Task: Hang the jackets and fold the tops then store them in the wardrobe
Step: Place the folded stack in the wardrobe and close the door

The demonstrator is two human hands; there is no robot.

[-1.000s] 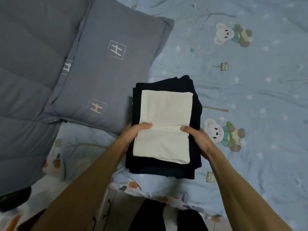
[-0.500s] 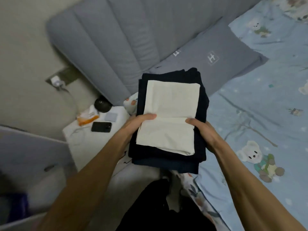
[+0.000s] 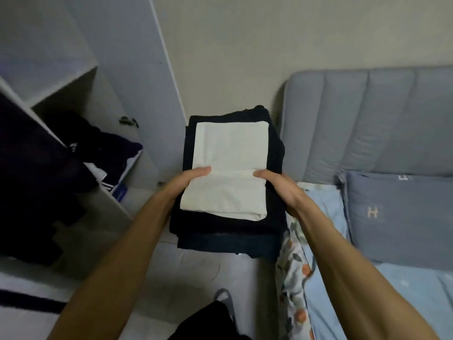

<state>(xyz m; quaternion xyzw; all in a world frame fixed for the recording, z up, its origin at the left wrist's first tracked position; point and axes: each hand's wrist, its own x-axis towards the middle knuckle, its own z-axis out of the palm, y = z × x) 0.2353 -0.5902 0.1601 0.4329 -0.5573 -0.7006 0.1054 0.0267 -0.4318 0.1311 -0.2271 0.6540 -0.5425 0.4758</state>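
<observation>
**Inspector:** Grip first. The left hand [image 3: 188, 182] and the right hand [image 3: 279, 190] clamp the stack of folded tops [image 3: 230, 192] from either side, thumbs pressed on the cream top [image 3: 228, 168], fingers out of sight beneath. The dark tops [image 3: 228, 234] underneath carry the load.

**Clerk:** Location of the stack?

**Inspector:** Held in the air between the bed [image 3: 397, 290] and the open wardrobe [image 3: 81, 133], resting on nothing.

**Clerk:** Risks?

**Inspector:** In my judgement, the lower layers sag at the near edge; any tilt on the way in could fan them out. The shelf compartment already holds loose dark clothing [image 3: 107, 146], which may catch the stack's leading edge.

**Clerk:** Change from the earlier frame?

**Inspector:** Same grip. A second ago the stack sat over the bedspread; the view has swung left, and the wardrobe now shows.
</observation>
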